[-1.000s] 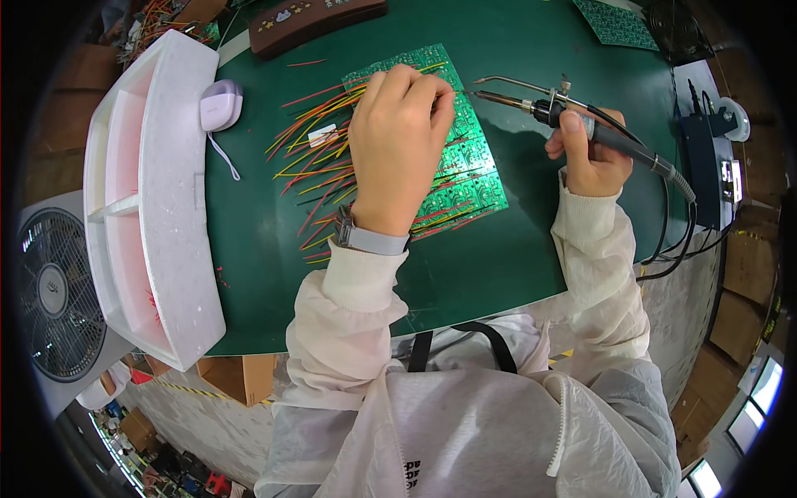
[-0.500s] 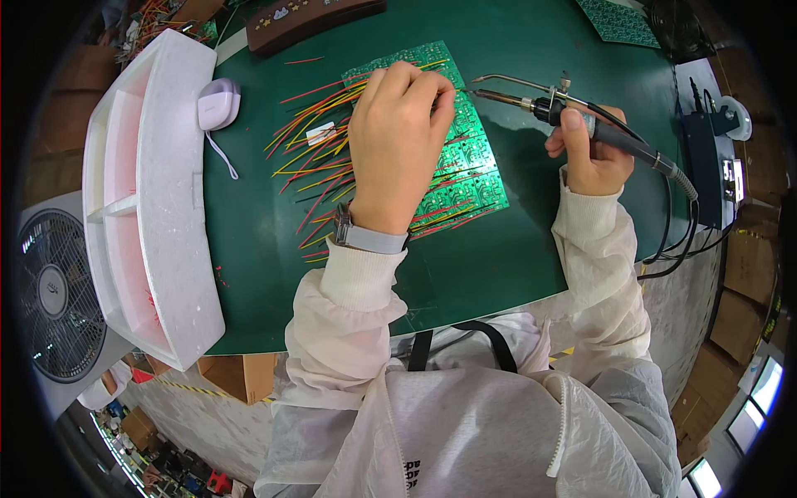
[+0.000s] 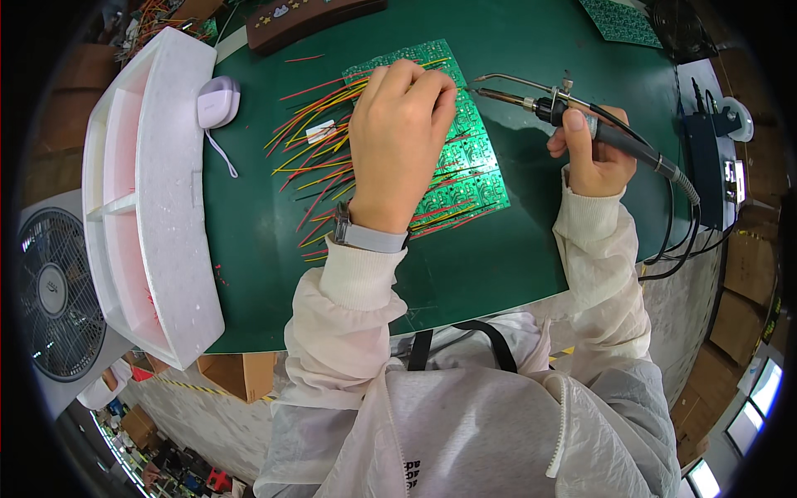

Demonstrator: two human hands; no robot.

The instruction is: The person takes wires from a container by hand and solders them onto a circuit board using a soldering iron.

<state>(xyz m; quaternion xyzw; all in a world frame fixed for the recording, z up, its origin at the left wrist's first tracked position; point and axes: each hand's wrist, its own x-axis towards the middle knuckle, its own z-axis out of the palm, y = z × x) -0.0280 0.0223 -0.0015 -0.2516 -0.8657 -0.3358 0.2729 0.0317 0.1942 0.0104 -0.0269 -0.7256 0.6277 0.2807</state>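
A panel of green circuit boards (image 3: 465, 158) lies on the green mat, with many red, yellow and black wires (image 3: 311, 124) fanning out from its left side. My left hand (image 3: 398, 141) is over the panel, thumb and forefinger pinched on a thin wire, whose end just shows near the fingertips; the hand covers most of the rest. My right hand (image 3: 596, 158) grips a soldering iron (image 3: 573, 114) with a curved metal feed tube above its tip. The tip points left, close to the panel's right edge and my left fingertips.
A white foam tray (image 3: 170, 199) with compartments stands at the left, beside a lilac case (image 3: 218, 103) with a strap. A brown pouch (image 3: 307, 18) and another circuit panel (image 3: 621, 23) lie at the back. The iron's cable runs toward a dark blue unit with a spool (image 3: 737, 119) at right.
The soldering iron and my right hand have shifted very slightly to the right. My left hand holds nearly the same pose over the panel.
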